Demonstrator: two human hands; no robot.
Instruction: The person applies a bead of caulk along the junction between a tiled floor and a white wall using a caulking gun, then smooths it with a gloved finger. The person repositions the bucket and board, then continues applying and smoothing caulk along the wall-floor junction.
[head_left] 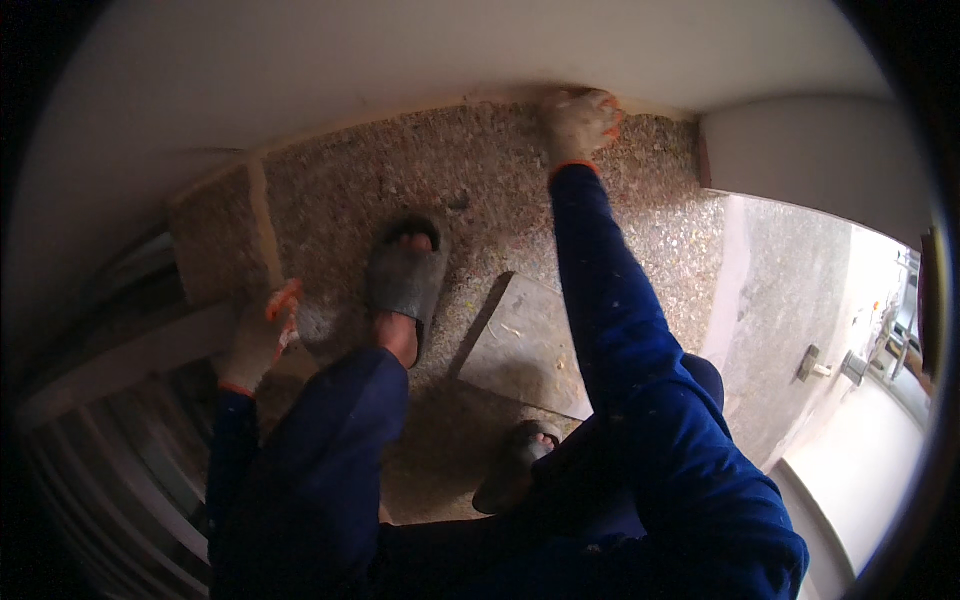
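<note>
My right hand [583,122], in a pale work glove with orange fingers and cuff, reaches forward to the foot of the white wall [480,50]. Its fingers are curled; whatever they may hold is hidden. Lower on the left, my left hand [258,335] wears a matching glove and is bent near the railing. Its fingers look curled too, and blur hides anything inside them. Beside it lies a blurred greyish patch [325,322] that I cannot make out. A pale strip [263,215] crosses the rough, speckled floor [370,170] ahead of that hand.
My feet in dark slides [408,275] stand on the floor. Between them and my right arm lies a flat grey slab [530,345]. Slatted railing [130,440] runs along the left. A white panel [810,150] juts out at the right, and a metal fitting [812,364] sits beyond.
</note>
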